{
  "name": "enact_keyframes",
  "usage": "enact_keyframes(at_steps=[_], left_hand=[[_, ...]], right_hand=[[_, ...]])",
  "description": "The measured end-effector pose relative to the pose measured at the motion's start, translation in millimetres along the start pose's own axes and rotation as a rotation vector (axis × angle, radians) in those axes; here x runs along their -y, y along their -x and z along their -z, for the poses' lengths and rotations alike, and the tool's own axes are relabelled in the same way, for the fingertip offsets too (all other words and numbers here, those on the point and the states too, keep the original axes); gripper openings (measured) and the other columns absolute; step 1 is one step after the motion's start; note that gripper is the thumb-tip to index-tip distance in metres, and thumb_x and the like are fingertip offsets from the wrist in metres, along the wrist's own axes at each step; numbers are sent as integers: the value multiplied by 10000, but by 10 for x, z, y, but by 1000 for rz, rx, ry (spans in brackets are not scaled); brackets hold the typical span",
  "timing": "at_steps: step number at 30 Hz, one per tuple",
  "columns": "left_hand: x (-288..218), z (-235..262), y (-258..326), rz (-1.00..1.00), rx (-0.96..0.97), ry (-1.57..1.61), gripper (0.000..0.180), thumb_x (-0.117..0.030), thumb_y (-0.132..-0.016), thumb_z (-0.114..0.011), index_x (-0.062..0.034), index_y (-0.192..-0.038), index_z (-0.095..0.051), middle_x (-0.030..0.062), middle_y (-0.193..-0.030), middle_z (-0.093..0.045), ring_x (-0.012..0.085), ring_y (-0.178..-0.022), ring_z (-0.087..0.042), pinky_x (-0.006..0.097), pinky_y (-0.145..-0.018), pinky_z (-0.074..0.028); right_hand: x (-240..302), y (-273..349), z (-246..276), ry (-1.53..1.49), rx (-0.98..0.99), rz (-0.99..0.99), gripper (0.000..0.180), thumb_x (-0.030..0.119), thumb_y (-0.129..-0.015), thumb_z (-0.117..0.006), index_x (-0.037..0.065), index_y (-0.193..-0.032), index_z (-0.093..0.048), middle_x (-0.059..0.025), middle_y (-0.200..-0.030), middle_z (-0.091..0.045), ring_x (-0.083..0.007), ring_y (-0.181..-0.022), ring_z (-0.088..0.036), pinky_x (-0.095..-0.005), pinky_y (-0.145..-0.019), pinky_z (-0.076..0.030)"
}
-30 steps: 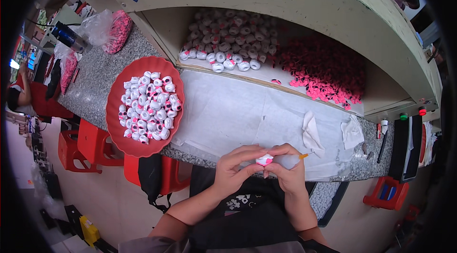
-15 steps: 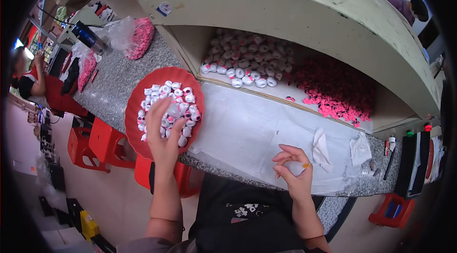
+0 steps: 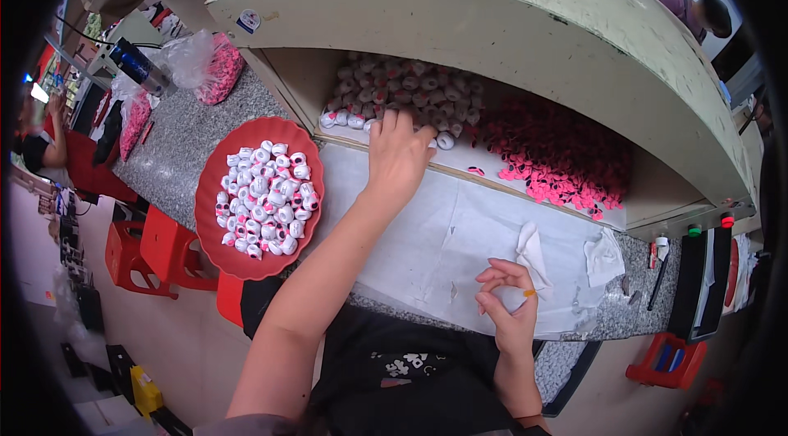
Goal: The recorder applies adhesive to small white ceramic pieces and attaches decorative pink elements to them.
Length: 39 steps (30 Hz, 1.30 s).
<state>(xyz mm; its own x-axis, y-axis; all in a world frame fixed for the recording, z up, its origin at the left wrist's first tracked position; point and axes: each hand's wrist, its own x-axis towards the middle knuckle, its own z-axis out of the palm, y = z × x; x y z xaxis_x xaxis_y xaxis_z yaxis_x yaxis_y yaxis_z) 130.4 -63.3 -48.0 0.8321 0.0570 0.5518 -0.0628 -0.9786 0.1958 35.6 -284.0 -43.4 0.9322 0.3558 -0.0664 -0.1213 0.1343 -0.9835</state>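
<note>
Both hands of the person are visible in the head view, well apart: the left hand [image 3: 397,155] reaches to the front edge of the beige cabinet [image 3: 509,13], its fingers bent down over the front row of white hollow beads [image 3: 355,121] with pink patches; whether it is pinching one I cannot tell, because the fingers and the back of the hand hide it. Nearer to the body, the right hand [image 3: 512,319] is curled, with thumb and fingers closed around a small translucent bottle [image 3: 510,299] which has an orange tip [image 3: 529,293], above the white paper sheet [image 3: 402,251]. Inside the cabinet, the white beads lie heaped on the left, and the pink pieces [image 3: 566,177] with black spots are heaped on the right. To the left of the paper, the red scalloped bowl [image 3: 208,206] holds many similar beads and stands on the speckled grey countertop [image 3: 176,149]. Near the right hand lies a crumpled white cloth [image 3: 531,251], partly behind its fingers
</note>
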Motion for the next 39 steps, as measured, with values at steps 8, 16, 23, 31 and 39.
enact_keyframes(at_steps=[8,16,23,31,39], left_hand=[[19,-91,90,-184,-39,-88,190,-97,-594,-583,-50,-772,-535,63,-739,-457,194,-745,-450,289,-616,-351],[-141,302,253,60,57,413,219,3,-657,-583,-14,-874,-554,75,-844,-493,175,-796,-508,239,-663,-424],[-449,778,946,547,156,1582,297,40,-733,-524,16,-1028,-514,113,-1036,-476,132,-862,-487,224,-720,-403],[-595,725,1272,584,137,1951,319,37,-767,-487,20,-1080,-429,154,-1091,-462,199,-990,-476,306,-828,-417],[-609,764,1270,660,89,1980,337,26,-772,-480,23,-1099,-403,168,-1091,-463,185,-991,-471,299,-844,-392]], right_hand=[[-15,27,-19,-204,36,194,400,-28,-685,-439,45,-1033,-256,-161,-1041,-337,-207,-744,-492,-283,-576,-446],[194,94,-107,-40,-121,193,321,-15,-720,-451,-31,-1033,-384,-142,-1025,-365,-230,-854,-503,-324,-619,-492],[340,165,-180,-286,-352,319,268,40,-631,-579,24,-831,-401,-84,-815,-418,-141,-613,-462,-229,-508,-432],[311,252,-260,126,-265,596,441,287,-601,-725,81,-803,-391,-36,-755,-374,-100,-592,-392,-204,-491,-367],[305,289,-293,414,-23,746,413,164,-545,-765,94,-806,-454,-39,-797,-445,-132,-585,-458,-233,-490,-399]])
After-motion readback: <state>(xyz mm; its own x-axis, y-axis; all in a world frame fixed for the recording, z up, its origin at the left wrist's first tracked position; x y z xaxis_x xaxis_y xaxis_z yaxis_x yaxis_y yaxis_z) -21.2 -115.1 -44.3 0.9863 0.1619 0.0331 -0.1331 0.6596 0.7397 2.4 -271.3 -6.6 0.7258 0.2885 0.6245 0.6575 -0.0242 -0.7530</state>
